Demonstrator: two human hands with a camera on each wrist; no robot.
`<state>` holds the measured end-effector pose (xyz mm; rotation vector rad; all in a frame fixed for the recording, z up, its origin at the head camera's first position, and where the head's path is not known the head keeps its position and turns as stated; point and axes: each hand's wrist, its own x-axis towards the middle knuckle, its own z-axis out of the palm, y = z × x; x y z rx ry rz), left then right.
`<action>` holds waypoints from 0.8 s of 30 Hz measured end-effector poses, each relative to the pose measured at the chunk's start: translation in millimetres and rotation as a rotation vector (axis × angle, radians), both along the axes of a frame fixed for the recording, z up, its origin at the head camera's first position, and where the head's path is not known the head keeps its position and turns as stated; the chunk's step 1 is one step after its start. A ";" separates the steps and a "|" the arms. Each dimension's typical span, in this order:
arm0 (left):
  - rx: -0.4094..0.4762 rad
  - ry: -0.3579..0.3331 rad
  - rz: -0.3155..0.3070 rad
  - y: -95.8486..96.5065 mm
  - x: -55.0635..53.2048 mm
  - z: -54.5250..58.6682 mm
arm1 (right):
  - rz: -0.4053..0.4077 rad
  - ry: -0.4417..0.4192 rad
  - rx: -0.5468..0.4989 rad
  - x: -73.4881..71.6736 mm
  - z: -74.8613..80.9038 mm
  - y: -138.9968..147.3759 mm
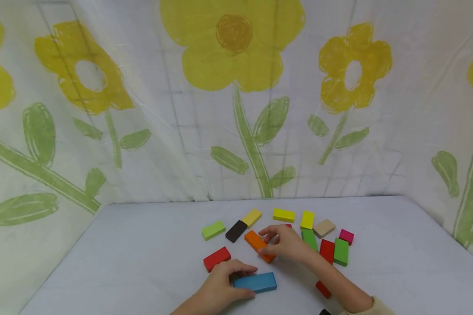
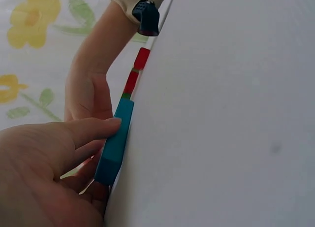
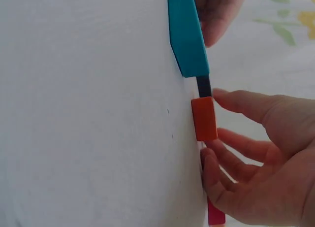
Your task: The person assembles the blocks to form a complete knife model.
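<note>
In the head view my left hand (image 1: 220,283) holds a blue rectangular block (image 1: 260,282), thumb along its near side and fingers behind it. The left wrist view shows the thumb against the blue block (image 2: 117,143). Further up the table my right hand (image 1: 289,245) is at an orange block (image 1: 254,240), with the thumb on its right side and fingers near its far edge. In the right wrist view, thumb and fingers sit about the orange block (image 3: 204,119). A red block (image 1: 217,258) lies just beyond the left hand.
Behind the hands lie a lime block (image 1: 213,230), a dark brown block (image 1: 236,231) and several yellow and tan ones. Green blocks (image 1: 341,252), red blocks (image 1: 327,250) and a pink one (image 1: 346,236) are scattered right of the right forearm. A flowered curtain (image 1: 236,131) hangs behind the white table.
</note>
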<state>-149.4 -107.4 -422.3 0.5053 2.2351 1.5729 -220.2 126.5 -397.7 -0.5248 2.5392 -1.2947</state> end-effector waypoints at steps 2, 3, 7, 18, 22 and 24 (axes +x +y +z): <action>-0.015 0.001 -0.029 -4.3 -1.1 1.3 | -0.020 -0.002 0.013 0.6 -1.1 -1.6; -0.023 0.000 -0.044 -6.6 -1.9 2.0 | -0.028 -0.003 0.018 0.9 -1.4 -2.2; -0.042 0.012 -0.130 -19.0 -8.2 5.0 | -0.029 0.002 0.018 1.5 -1.1 -2.6; -0.118 0.021 -0.371 -61.8 -25.9 16.7 | -0.017 -0.029 0.014 1.6 3.0 1.2; -0.110 0.027 -0.474 -82.1 -36.3 17.7 | 0.005 -0.029 0.024 0.8 3.9 3.8; -0.102 0.017 -0.494 -91.7 -40.6 18.3 | 0.022 -0.026 0.024 0.2 3.5 5.3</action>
